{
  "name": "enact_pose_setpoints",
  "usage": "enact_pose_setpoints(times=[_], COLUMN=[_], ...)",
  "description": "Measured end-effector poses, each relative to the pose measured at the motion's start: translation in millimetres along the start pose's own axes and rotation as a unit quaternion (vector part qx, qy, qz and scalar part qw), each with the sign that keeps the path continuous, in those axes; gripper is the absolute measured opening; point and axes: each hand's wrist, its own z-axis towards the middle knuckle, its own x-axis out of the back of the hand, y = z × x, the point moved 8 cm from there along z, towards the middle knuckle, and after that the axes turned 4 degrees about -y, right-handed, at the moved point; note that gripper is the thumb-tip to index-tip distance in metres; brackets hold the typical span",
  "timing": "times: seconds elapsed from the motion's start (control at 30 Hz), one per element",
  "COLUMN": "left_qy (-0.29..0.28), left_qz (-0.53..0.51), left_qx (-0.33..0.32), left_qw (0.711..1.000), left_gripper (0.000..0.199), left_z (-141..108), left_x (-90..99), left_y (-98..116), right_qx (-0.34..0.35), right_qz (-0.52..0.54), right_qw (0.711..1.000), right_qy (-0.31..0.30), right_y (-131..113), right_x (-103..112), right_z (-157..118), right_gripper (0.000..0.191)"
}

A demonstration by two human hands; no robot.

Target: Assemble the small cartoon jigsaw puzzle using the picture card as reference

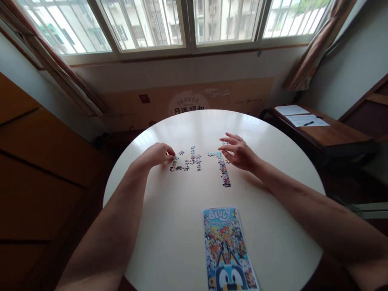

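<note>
On a round white table [176, 226], loose puzzle pieces [193, 160] lie in a scattered group left of centre. My left hand [162, 154] is at the left edge of that group, its fingers curled together; whatever they may hold is too small to make out. To the right, a joined strip of puzzle pieces [224, 171] runs toward me, with a short row at its far end. My right hand [238, 151] hovers by that far end with its fingers apart, partly covering more small pieces. Nearer to me lies a colourful Bluey picture sheet [227, 246].
Beyond the table's right side stands a brown wooden desk [339, 135] with papers [306, 121] and a pen on it. Barred windows [226, 20] with curtains are ahead, above a printed cardboard panel [121, 101]. An orange-brown cabinet [33, 169] is at the left.
</note>
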Motion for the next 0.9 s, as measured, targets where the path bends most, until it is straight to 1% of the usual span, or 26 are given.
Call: enact_pose_setpoints(times=[0.33,0.53,0.9], left_qy=[-0.003,-0.012,0.002], left_qz=[-0.019,-0.015,-0.031], left_qx=[0.011,0.008,0.011], left_qw=[1.000,1.000,0.999], left_gripper=[0.019,0.020,0.016], left_z=[4.4,-1.4,0.7], left_x=[-2.3,-2.3,-4.4], left_y=[-8.9,-6.3,-11.5], right_qx=[0.015,0.016,0.022], right_qz=[-0.016,-0.006,0.000], right_qw=[1.000,1.000,1.000], right_qy=[-0.007,0.001,-0.002], right_y=[-5.4,-6.6,-9.0], right_x=[-3.7,-3.8,-7.2], right_z=[2.4,2.4,3.2], right_gripper=[0.024,0.023,0.021])
